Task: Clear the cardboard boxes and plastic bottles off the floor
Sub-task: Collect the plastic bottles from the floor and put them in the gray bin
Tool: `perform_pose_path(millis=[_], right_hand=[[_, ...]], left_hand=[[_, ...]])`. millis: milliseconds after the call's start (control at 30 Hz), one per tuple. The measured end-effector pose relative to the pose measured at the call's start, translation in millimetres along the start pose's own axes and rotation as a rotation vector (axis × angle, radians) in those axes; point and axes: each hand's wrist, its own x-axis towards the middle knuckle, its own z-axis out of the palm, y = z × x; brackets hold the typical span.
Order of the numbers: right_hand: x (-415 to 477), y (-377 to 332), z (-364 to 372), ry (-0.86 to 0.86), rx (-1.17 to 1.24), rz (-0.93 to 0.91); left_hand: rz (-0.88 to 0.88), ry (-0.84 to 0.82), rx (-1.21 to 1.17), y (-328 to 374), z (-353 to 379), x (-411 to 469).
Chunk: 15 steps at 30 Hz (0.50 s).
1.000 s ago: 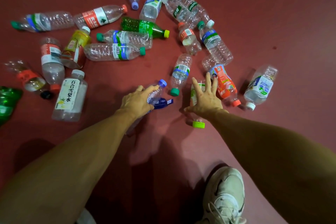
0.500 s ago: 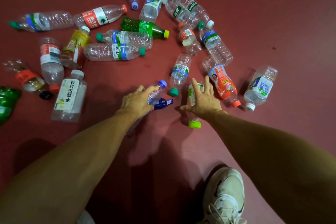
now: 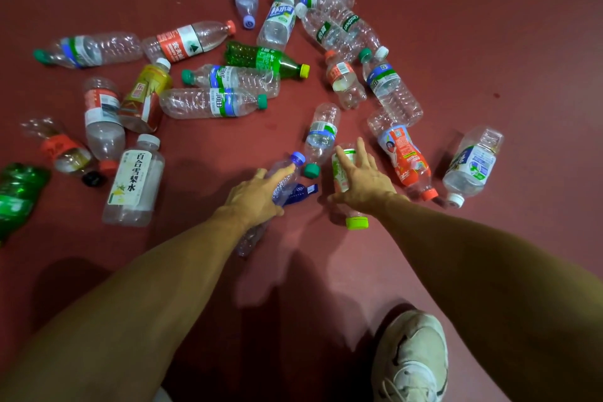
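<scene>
left hand (image 3: pixel 254 197) grips the blue-capped bottle (image 3: pixel 288 174) to lift it, while right hand (image 3: pixel 363 181) spreads straight fingers over the lime-capped bottle (image 3: pixel 341 173), likely to grasp it.

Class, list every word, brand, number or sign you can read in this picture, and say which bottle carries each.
"百合雪梨水": white label of the white-capped bottle.
"Cestbon": dark green label of a clear bottle.
Five-ring mark, no words legible: loose blue label of the blue-capped bottle gripped by the left hand.
All other bottle labels: too small or blurred to read.
</scene>
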Motion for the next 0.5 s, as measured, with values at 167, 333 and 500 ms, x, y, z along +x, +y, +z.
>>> perform_pose_path(millis=[167,333,500], right_hand=[[-4,-12,-43,0.045,-0.020,-0.021],[-43,-46,-127,0.071,0.024,-0.020],[-103,-99,-256,0.067,0.012,-0.041]], left_hand=[[-0.016,0.073,-0.054,12,-25,-8],[0.007,0.128,-0.082,43,-113,-51],[-0.006,0.163,-0.111,77,-239,-122]])
